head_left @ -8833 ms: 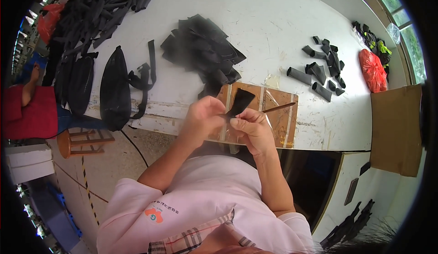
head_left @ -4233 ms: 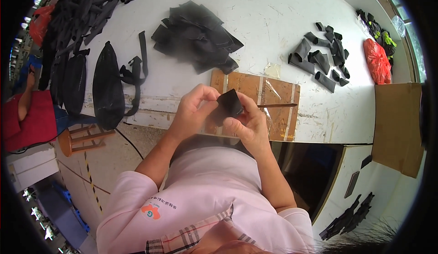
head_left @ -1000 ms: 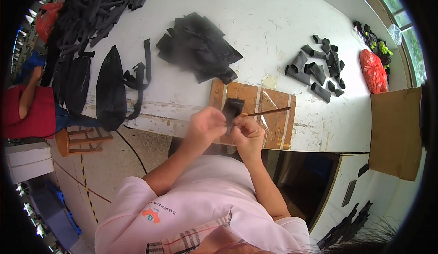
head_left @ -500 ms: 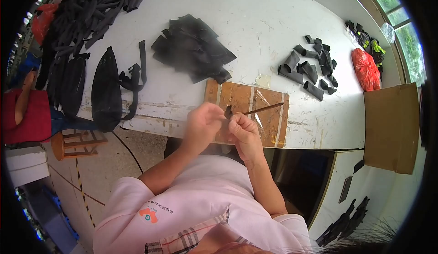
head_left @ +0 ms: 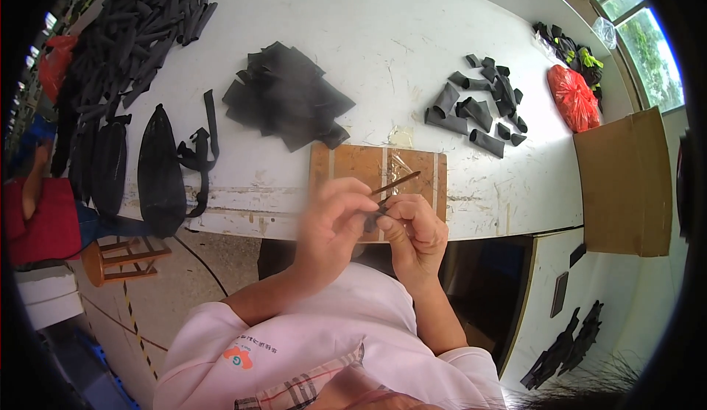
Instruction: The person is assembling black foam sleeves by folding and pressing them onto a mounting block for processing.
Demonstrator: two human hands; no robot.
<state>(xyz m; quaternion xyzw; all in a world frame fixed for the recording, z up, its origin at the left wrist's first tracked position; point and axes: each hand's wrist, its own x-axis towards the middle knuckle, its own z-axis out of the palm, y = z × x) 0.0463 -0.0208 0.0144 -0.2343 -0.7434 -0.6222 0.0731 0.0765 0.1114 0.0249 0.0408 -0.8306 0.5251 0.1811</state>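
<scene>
Together, both hands [head_left: 375,222] pinching black piece [head_left: 372,221]

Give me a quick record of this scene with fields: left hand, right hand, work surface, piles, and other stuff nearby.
left hand: left hand pinching a small black folded piece
right hand: right hand on the same piece, thin brown stick by its fingers
work surface: brown taped cardboard board on white table
piles: flat black sheets; small dark rolled pieces
nearby: red plastic bag, cardboard box, wooden stool
</scene>
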